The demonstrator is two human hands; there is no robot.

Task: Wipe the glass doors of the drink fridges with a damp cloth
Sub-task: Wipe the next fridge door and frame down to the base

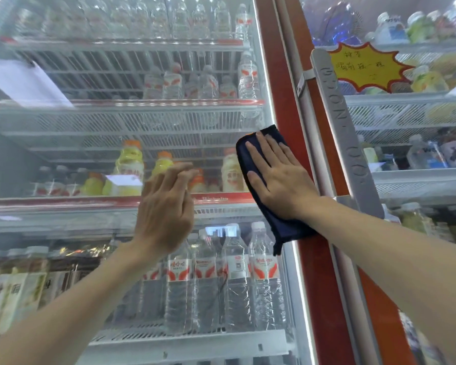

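My right hand lies flat, fingers straight, pressing a dark blue cloth against the right edge of the left fridge's glass door, partly over its red frame. The cloth's lower corner hangs below my wrist. My left hand is raised in front of the same glass at mid height, fingers loosely extended and blurred, holding nothing; I cannot tell if it touches the glass. A second fridge's glass door stands to the right.
A grey vertical door handle runs down the right fridge's door. A yellow star-shaped label sticks on that glass. Behind the left glass, wire shelves hold water bottles and yellow drink bottles. A white paper is at upper left.
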